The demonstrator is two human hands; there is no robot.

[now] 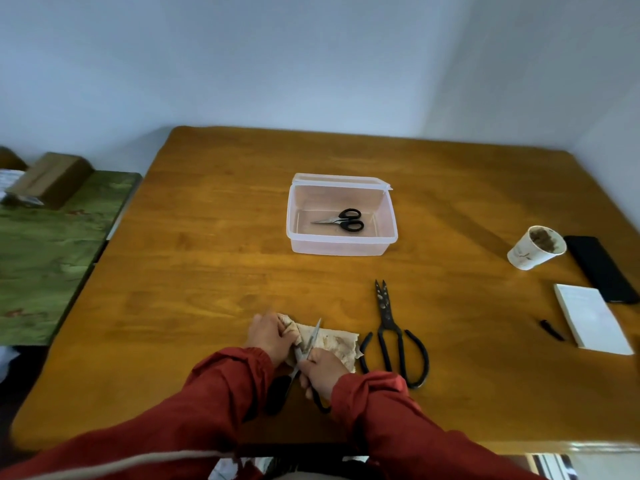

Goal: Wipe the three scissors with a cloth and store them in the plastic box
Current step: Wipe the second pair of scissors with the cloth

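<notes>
L hand (268,336) fingers grip cloth (337,342); R hand (323,370) fingers curl round handle of grey-bladed scissors (313,337), blade against cloth, at bench (207,271) front. In plastic box (341,240): small scissors (341,220); big scissors (388,317) lie just R of cloth.

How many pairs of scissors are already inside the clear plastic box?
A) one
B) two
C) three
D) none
A: only the small black-handled pair lies in the plastic box. The large dark pair lies on the table, and the right hand holds the third pair against the cloth, which the left hand grips.
</notes>
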